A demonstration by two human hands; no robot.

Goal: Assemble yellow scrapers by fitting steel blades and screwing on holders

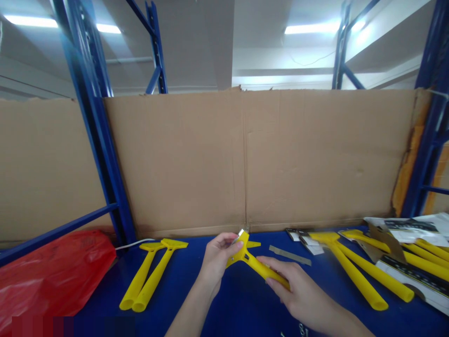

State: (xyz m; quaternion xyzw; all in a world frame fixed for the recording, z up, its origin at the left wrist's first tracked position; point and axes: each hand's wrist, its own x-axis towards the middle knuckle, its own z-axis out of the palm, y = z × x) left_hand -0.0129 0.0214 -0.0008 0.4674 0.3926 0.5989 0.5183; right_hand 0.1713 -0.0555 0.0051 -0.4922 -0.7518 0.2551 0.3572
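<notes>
A yellow plastic scraper [260, 267] is held over the blue table, its head up and to the left and its handle slanting down to the right. My left hand [216, 262] grips the scraper's head between thumb and fingers. A small shiny metal piece [241, 233] shows at the top of the head. My right hand [296, 283] is wrapped round the handle. Behind the head pokes out another yellow piece [254, 244], mostly hidden. A flat grey metal strip [290, 255], like a blade, lies on the table beyond my right hand.
Two yellow scrapers [154, 276] lie at the left beside a red plastic bag [52, 281]. Several more scrapers [365, 276] lie at the right among printed packaging [414, 283]. A cardboard panel [182, 164] stands behind the blue table [238, 313], between blue rack posts [105, 154].
</notes>
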